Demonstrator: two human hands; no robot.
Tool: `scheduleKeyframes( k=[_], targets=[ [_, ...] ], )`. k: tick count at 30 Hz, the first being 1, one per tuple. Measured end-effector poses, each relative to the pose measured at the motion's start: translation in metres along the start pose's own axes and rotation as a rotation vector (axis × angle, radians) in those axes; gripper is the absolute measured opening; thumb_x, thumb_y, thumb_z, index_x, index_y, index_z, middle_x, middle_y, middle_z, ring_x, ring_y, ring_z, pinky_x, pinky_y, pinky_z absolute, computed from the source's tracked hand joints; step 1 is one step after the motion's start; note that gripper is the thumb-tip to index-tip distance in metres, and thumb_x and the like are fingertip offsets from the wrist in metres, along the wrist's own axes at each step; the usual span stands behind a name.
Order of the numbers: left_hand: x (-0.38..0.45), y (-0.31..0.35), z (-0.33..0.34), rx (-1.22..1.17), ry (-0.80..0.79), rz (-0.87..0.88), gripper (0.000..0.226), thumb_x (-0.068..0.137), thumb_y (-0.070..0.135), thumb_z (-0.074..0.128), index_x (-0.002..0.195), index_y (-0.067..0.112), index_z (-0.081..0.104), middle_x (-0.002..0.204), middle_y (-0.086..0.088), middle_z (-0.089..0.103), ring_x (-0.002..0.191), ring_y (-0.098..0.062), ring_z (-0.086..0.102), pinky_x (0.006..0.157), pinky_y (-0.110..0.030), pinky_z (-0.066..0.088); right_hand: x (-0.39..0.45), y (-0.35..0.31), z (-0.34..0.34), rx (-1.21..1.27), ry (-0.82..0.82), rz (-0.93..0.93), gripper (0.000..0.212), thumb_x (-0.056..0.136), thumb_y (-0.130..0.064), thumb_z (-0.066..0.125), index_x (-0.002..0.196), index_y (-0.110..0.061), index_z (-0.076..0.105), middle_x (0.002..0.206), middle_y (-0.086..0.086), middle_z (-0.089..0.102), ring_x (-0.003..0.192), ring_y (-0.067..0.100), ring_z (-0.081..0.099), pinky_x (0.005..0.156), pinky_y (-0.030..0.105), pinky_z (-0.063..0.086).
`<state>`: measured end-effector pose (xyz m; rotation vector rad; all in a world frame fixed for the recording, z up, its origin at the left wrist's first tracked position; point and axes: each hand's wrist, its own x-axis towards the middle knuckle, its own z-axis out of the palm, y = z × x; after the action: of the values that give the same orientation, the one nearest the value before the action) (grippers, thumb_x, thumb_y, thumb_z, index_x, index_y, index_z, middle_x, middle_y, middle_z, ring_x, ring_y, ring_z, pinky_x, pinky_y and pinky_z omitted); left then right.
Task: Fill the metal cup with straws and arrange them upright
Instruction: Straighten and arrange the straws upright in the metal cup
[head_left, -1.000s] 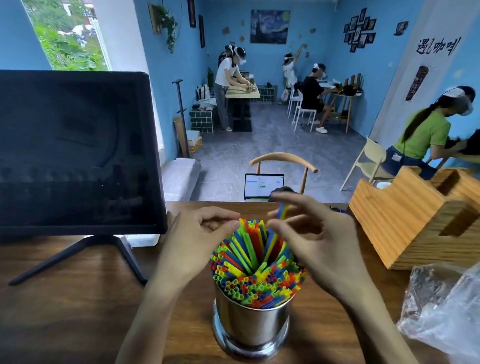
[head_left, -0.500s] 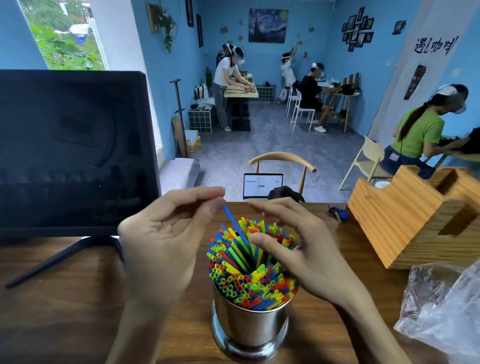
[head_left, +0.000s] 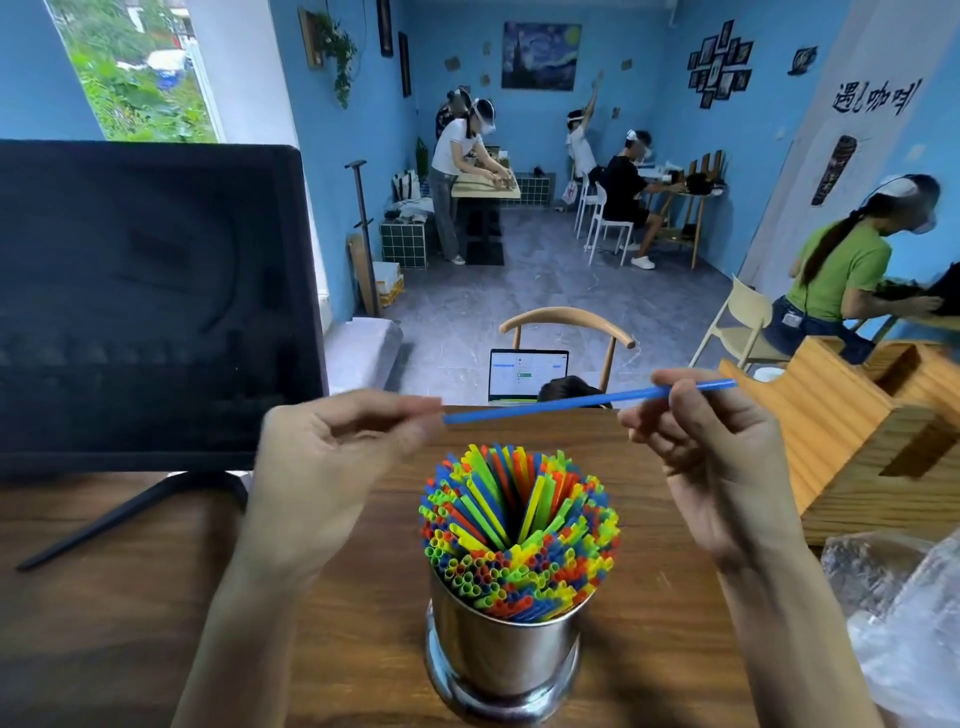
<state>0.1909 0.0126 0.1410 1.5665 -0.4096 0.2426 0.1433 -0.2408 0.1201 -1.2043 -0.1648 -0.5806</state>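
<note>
Both hands, left hand (head_left: 332, 467) and right hand (head_left: 722, 457), now pinched one blue straw (head_left: 550, 408) pulled level above the full cup (head_left: 504, 649); it still needed reinserting upright.

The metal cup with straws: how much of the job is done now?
Mostly done: the metal cup is packed with straws standing roughly upright. In hand: the left hand and right hand hold one blue straw level above it. Left: insert that straw upright.

Both forearms are bare up to the frame's lower edge; no sleeve shows. The left hand (head_left: 332, 467) looks ringless, though blurred; the right hand (head_left: 727, 467) likewise.
</note>
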Motion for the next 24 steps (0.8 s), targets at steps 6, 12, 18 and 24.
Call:
scheduleKeyframes(
  k=[6,12,18,24],
  targets=[
    [-0.004,-0.013,0.001,0.502,-0.561,-0.042,0.02,0.065,0.064,0.084,0.082,0.055,0.077,0.09,0.018,0.069,0.095,-0.009,0.067,0.086,-0.046,0.056,-0.002,-0.004,0.015,-0.044,0.137,-0.119,0.025,0.081,-0.032,0.07,0.105,-0.025,0.073,0.078,-0.002,0.075,0.068,0.018,0.075,0.061,0.024,0.058],
    [-0.003,-0.019,0.012,0.381,-0.355,0.014,0.01,0.078,0.047,0.079,0.087,0.049,0.078,0.093,0.011,0.073,0.09,-0.013,0.068,0.085,-0.044,0.056,-0.009,0.013,0.019,-0.431,-0.037,-0.257,0.03,0.087,-0.02,0.071,0.113,-0.024,0.056,0.081,0.006,0.074,0.07,0.021,0.075,0.06,0.029,0.058],
    [0.005,-0.038,0.024,0.501,-0.295,-0.001,0.033,0.088,0.046,0.071,0.12,0.051,0.065,0.121,0.031,0.061,0.113,0.01,0.055,0.092,-0.013,0.043,-0.007,0.024,0.013,-0.887,-0.359,-0.119,0.004,0.083,-0.029,0.083,0.086,-0.026,0.081,0.092,-0.018,0.073,0.098,0.007,0.068,0.083,0.024,0.052],
    [0.005,-0.037,0.023,0.488,-0.471,-0.117,0.025,0.091,0.042,0.071,0.115,0.047,0.07,0.102,0.03,0.072,0.095,0.009,0.067,0.088,-0.027,0.059,-0.003,0.028,0.013,-0.758,-0.323,-0.035,0.023,0.091,-0.035,0.069,0.112,-0.027,0.076,0.106,-0.016,0.072,0.106,0.007,0.067,0.086,0.022,0.052]
  ],
)
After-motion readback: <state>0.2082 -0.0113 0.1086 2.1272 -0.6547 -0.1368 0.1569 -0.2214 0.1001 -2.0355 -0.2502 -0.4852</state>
